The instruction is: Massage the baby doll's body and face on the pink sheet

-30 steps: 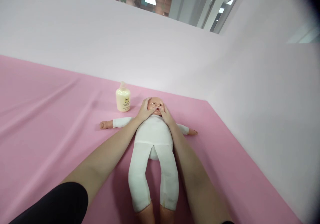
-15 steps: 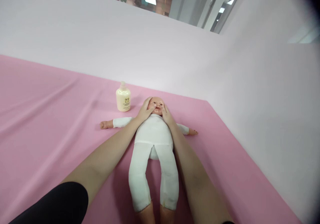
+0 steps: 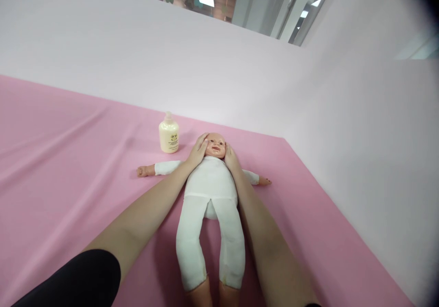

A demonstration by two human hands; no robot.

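Sheet: a smooth pink sheet (image 3: 61,161) runs under everything, with long creases out on my left.
Bottle: the rounded, cream-coloured bottle (image 3: 168,135) with dark print stands upright on it, near my left hand but apart from it.
Left hand: my left hand (image 3: 197,154) is laid along one side of the head of a baby doll with a moulded head and white cloth body (image 3: 211,179); the fingers lie close together, gently curved, pinching nothing.
Good contact: I judge it best to let the whole palm follow the curve of the head, press lightly, and match both sides so the head does not roll. My thumbs are better off the eyes and mouth.
Doll: it lies on its back in the middle of the sheet, head away from me, legs toward me, arms stretched out to both sides.
Doll's look: the head is glossy and tan-pink, bare between my palms; the cloth is plain white, with small brownish marks at the leg cuffs; one lower hand is curled at the left.
Right hand: my right hand (image 3: 232,157) mirrors the other, fingers together against the head's opposite side; I cannot tell where its thumb rests.
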